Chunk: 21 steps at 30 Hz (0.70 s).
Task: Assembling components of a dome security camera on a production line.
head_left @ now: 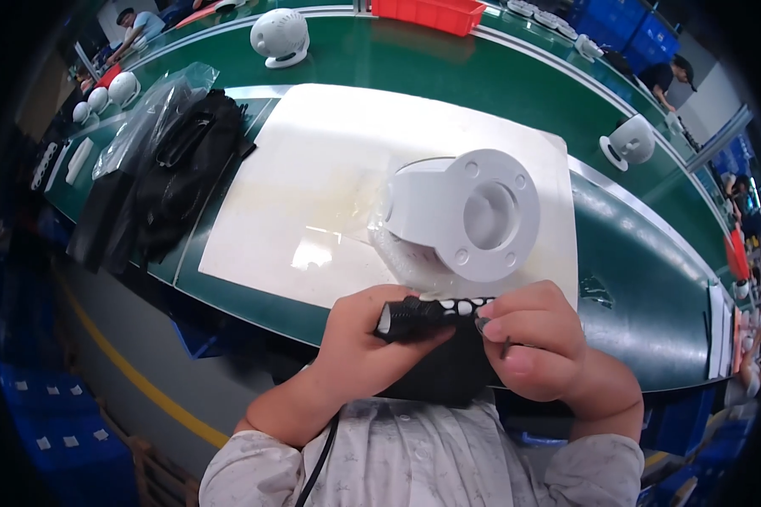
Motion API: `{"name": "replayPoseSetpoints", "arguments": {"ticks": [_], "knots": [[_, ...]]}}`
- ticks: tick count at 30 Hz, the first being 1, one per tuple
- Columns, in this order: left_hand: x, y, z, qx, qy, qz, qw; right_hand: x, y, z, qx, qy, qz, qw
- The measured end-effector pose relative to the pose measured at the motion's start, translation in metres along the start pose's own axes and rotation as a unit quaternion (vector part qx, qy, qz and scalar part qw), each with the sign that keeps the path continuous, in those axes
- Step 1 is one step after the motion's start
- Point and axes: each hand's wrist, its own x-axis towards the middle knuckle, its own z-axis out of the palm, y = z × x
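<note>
My left hand [364, 346] is closed around a black strip-shaped piece [418, 315] with a row of white oval pads along its top. My right hand [537, 342] is at the strip's right end, fingers pinched on a small dark piece whose kind I cannot make out. Just beyond my hands, a white fan-like appliance [414, 203] lies on its side, its round base [520, 224] turned up toward me. Several small round recesses ring the base's central hollow. Under it are clear plastic wrap [389, 249] and a white board [279, 194].
Left of the board lie a black bag [182, 169] and a clear plastic bag [156, 110]. Similar white appliances stand on the green conveyor, one at the far side [279, 38] and one at right [630, 142]. A red bin [431, 13] sits at the back. Other people work beyond.
</note>
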Motion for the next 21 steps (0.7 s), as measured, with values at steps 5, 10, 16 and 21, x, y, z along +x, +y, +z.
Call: {"name": "replayPoseSetpoints", "arguments": {"ticks": [5, 10, 16, 21], "knots": [[0.004, 0.004, -0.006, 0.027, -0.016, 0.045, 0.999, 0.005, 0.005, -0.003, -0.001, -0.014, -0.088, 0.996], [0.006, 0.016, -0.006, -0.022, -0.016, -0.074, 0.997, 0.012, -0.010, -0.015, 0.068, -0.092, -0.033, 0.993], [0.016, 0.000, -0.013, 0.049, -0.063, 0.165, 0.983, 0.021, 0.037, -0.041, -0.014, 0.063, 0.109, 0.992], [0.022, -0.011, -0.015, 0.094, -0.048, 0.234, 0.966, 0.020, 0.075, -0.037, 0.140, 0.159, 0.270, 0.939]]}}
